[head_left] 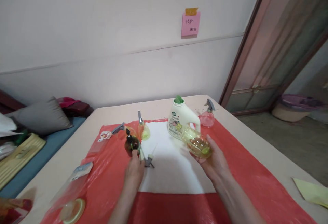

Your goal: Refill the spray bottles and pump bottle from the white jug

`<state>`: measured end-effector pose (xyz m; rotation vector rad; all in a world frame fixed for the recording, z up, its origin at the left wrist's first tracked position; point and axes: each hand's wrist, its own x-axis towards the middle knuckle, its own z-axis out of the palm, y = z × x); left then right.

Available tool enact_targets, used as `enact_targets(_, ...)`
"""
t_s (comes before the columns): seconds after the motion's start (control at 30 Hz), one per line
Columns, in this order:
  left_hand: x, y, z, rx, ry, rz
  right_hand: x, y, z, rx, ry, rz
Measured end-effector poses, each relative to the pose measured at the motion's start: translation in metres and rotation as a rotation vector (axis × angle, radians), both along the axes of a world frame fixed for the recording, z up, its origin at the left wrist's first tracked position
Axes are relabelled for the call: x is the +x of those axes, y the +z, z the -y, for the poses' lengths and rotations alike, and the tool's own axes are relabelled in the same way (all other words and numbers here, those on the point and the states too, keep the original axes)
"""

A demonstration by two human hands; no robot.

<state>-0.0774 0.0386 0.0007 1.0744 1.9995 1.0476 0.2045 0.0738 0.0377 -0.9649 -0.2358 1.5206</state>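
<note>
My left hand (135,169) is closed at the lower side of a small dark brown pump bottle (131,143), which it appears to hold. A pale green-white strip shows beside the thumb; what it is I cannot make out. My right hand (214,157) is wrapped round a clear yellowish bottle (195,142), tilted with its neck up to the left; no spray head is on it. Right behind it stands a white jug (176,118) with a green top and a handle. Near my left hand a grey trigger spray head (149,161) lies on the white cloth (174,181).
Other spray bottles stand behind: a yellow-green one (145,131), an orange one and a pink one (207,119). Red sheeting (99,186) covers the table (258,145). At left lie plastic packets (83,169) and a round lid (74,211); at right, yellow paper (311,190).
</note>
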Motion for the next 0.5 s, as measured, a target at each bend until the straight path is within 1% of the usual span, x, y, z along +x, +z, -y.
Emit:
enact_targets(0.1,0.002,0.01,0.005,0.061,-0.01,-0.253,-0.003,0.0,0.0,-0.041,0.054,-0.06)
enact_targets(0.13,0.007,0.012,0.005,0.089,-0.026,-0.304,-0.007,-0.001,0.001,-0.052,0.075,-0.08)
enact_targets(0.17,0.014,0.014,0.006,0.118,-0.055,-0.298,-0.012,-0.002,0.003,-0.059,0.095,-0.099)
enact_targets(0.2,0.024,0.014,0.006,0.147,-0.095,-0.226,-0.018,-0.003,0.005,-0.067,0.117,-0.12)
enact_targets(0.27,0.045,0.014,0.006,0.193,-0.206,0.11,-0.035,-0.008,0.012,-0.084,0.187,-0.163)
enact_targets(0.33,0.066,0.013,0.006,0.247,-0.31,0.456,-0.054,-0.015,0.022,-0.088,0.308,-0.206)
enact_targets(0.37,0.074,0.013,0.007,0.276,-0.324,0.583,-0.063,-0.018,0.027,-0.08,0.371,-0.217)
enact_targets(0.43,0.084,0.014,0.009,0.316,-0.284,0.735,-0.078,-0.026,0.034,-0.04,0.467,-0.215)
enact_targets(0.47,0.085,0.015,0.009,0.331,-0.234,0.765,-0.083,-0.029,0.036,-0.005,0.494,-0.185)
enact_targets(0.5,0.084,0.016,0.009,0.344,-0.178,0.772,-0.085,-0.033,0.036,0.043,0.492,-0.108)
